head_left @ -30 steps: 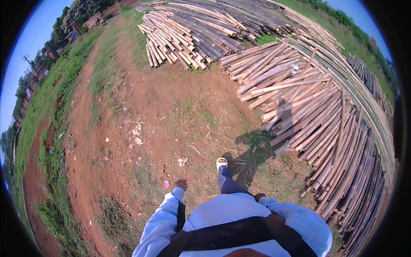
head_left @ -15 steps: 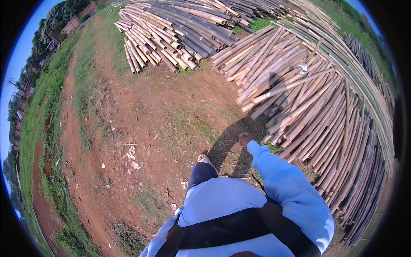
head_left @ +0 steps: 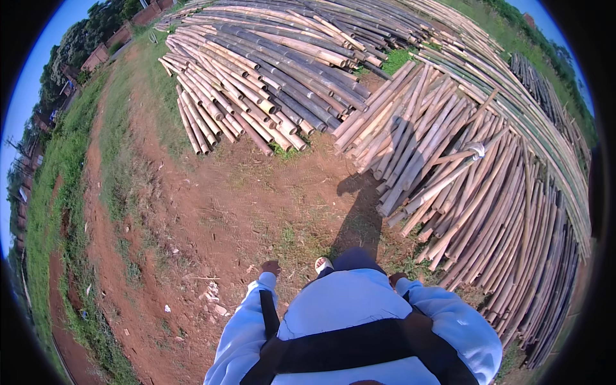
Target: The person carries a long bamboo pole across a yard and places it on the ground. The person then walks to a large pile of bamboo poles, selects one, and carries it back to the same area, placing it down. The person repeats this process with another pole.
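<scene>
My left hand (head_left: 271,267) is out ahead of its pale blue sleeve, above bare reddish soil. Its fingers look curled in, and nothing shows in them. Beside my right thigh is my right hand (head_left: 397,278), small and shaded, its fingers too hidden to read. Neither hand touches the bamboo poles. The nearest bamboo pile (head_left: 475,212) spreads to my right, its cut ends toward me. A second bamboo pile (head_left: 237,83) lies farther ahead, mixing tan and dark poles. One sandalled foot (head_left: 323,264) is forward on the ground.
Reddish dirt ground (head_left: 212,192) with thin grass runs ahead and left. Pale litter (head_left: 215,300) is scattered there. A green verge (head_left: 70,212) borders the far left. A whitish wrap (head_left: 475,150) sits on the right pile. My shadow (head_left: 359,218) falls toward the poles.
The bamboo piles are nearer and lower in view as I walk forward. My left hand has come into sight; my right hand has swung back toward my body.
</scene>
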`<state>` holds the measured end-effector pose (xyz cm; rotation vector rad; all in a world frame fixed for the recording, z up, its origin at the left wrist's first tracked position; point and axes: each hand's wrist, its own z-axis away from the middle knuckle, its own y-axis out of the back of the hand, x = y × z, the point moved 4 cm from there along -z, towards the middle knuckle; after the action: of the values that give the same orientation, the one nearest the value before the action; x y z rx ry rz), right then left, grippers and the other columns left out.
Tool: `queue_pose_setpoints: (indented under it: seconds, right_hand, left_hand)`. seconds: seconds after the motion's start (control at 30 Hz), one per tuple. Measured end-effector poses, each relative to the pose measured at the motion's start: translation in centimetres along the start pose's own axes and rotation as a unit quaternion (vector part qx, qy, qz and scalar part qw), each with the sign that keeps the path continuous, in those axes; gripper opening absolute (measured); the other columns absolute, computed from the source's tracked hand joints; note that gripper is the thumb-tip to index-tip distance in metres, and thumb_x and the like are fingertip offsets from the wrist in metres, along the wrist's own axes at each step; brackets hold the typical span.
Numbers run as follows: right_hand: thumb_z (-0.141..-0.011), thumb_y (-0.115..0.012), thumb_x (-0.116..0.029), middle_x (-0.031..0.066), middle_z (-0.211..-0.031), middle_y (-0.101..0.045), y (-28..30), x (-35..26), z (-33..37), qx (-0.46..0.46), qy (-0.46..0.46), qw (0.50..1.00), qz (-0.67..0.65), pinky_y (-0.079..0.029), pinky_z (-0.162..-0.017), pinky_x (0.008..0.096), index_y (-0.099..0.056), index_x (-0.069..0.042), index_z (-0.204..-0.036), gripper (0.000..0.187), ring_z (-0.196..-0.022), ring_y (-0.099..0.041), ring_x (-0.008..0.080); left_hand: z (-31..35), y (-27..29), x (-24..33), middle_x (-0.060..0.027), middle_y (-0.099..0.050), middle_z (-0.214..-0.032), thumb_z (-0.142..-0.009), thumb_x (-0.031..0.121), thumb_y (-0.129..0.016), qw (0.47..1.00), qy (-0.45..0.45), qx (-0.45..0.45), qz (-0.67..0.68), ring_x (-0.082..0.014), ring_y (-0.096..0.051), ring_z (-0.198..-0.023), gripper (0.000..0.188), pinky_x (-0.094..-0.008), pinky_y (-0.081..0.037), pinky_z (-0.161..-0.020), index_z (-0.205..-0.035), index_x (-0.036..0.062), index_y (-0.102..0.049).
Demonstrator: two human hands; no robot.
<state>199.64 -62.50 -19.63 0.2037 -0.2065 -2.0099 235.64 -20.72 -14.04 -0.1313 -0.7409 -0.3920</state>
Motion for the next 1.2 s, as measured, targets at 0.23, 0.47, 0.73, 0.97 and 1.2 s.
queue_pose_setpoints:
  seconds: [0.23,0.47,0.73,0.97,1.2]
  right_hand:
    - [-0.082,-0.049,-0.042,0.0085,-0.095,-0.065,16.5,-5.6,5.4,0.227,-0.011,0.974,0.011,-0.048,-0.077,0.0402,-0.068,-0.016,-0.093,0.034,-0.091,-0.062,0.0284]
    - [-0.075,-0.058,-0.040,0.0101,-0.095,-0.065,29.2,-5.4,-2.2,0.203,0.086,0.967,0.131,-0.048,-0.078,0.0418,-0.068,-0.013,-0.091,0.034,-0.091,-0.062,0.0297]
    - [-0.071,-0.060,-0.027,0.0127,-0.099,-0.064,46.8,-1.2,-8.9,0.252,0.061,0.953,0.154,-0.049,-0.076,0.0408,-0.065,-0.007,-0.096,0.033,-0.093,-0.061,0.0275]
    - [-0.073,-0.058,-0.003,0.0095,-0.069,-0.060,58.7,3.8,-5.1,0.323,0.099,0.627,-0.702,-0.050,-0.049,0.0328,-0.060,-0.002,-0.092,0.019,-0.060,-0.061,0.0198]
    - [-0.078,-0.056,-0.018,0.0108,-0.081,-0.063,53.6,4.4,-2.2,0.211,0.049,0.547,-0.808,-0.048,-0.050,0.0365,-0.061,-0.007,-0.087,0.015,-0.062,-0.061,0.0254]
  left_hand:
    - [-6.8,-1.9,13.1,-0.0234,-0.050,-0.114,-0.082,0.023,-0.044,0.992,-0.061,0.038,0.101,-0.0384,-0.050,-0.101,0.038,-0.0488,-0.045,-0.073,-0.114,0.0022,-0.046]
    - [-16.6,-1.5,9.0,-0.0202,-0.046,-0.120,-0.076,0.030,-0.050,0.991,0.082,-0.101,0.041,-0.0421,-0.045,-0.106,0.053,-0.0507,-0.039,-0.085,-0.123,0.0065,-0.039]
    - [-14.8,-2.5,15.6,-0.0166,-0.051,-0.120,-0.080,0.031,-0.048,0.839,0.075,-0.020,-0.538,-0.0348,-0.051,-0.105,0.048,-0.0456,-0.038,-0.091,-0.124,0.0123,-0.045]
    - [-20.0,-8.3,26.3,-0.0159,-0.063,-0.101,-0.080,0.028,-0.055,0.928,0.005,0.042,-0.369,-0.0272,-0.060,-0.092,0.033,-0.0397,-0.049,-0.076,-0.106,0.0090,-0.061]
    - [-27.0,-10.8,34.2,-0.0150,-0.064,-0.088,-0.079,0.020,-0.059,0.992,0.076,0.082,-0.059,-0.0201,-0.061,-0.068,0.029,-0.0302,-0.051,-0.057,-0.098,-0.0014,-0.060]
